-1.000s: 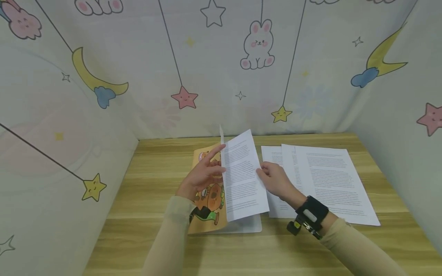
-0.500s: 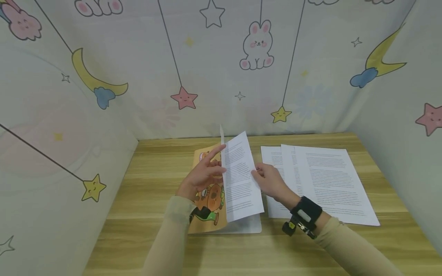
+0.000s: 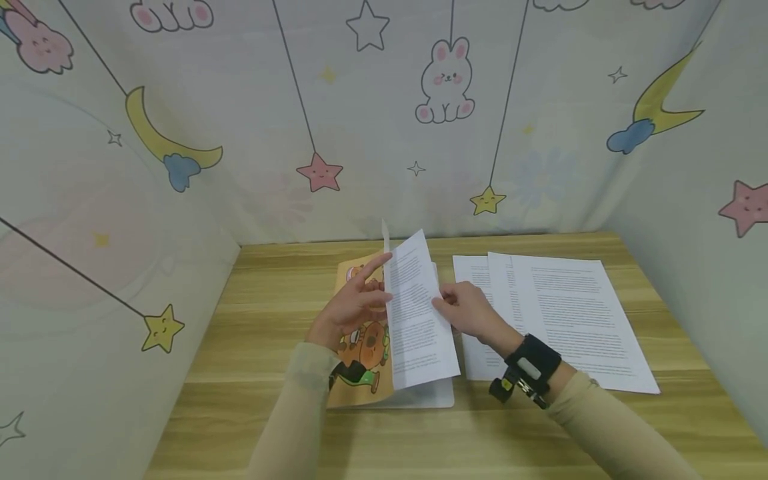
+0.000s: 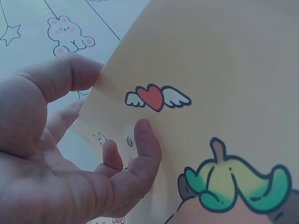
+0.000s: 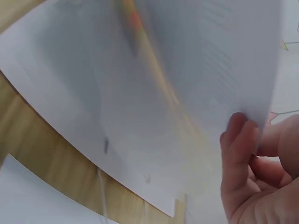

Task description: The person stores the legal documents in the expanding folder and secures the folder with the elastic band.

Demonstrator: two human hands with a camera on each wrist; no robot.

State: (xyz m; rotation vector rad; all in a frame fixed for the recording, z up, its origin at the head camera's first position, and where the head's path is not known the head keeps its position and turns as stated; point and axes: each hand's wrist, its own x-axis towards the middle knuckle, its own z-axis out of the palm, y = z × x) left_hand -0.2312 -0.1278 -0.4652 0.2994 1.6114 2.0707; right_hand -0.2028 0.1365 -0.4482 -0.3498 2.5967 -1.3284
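An orange folder (image 3: 372, 343) with cartoon animals on its cover lies partly open at the middle of the table. My left hand (image 3: 354, 303) grips the raised cover at its free edge; in the left wrist view, fingers lie on both sides of the cover (image 4: 215, 88). With my right hand (image 3: 471, 310) I pinch the right edge of a printed sheet (image 3: 420, 313), which stands tilted just inside the cover. The folder's white back part (image 3: 423, 397) shows beneath the sheet. In the right wrist view, fingertips and thumb hold the sheet (image 5: 243, 60) near its edge.
Several printed sheets (image 3: 579, 307) lie overlapping on the wooden table (image 3: 264, 413), right of the folder. A fabric backdrop (image 3: 384, 133) with stars, moons and rabbits stands behind the table and along both sides.
My right hand has moved left, carrying the sheet's right edge closer to the cover and exposing a little of the back part's right edge. The left hand has stayed in place.
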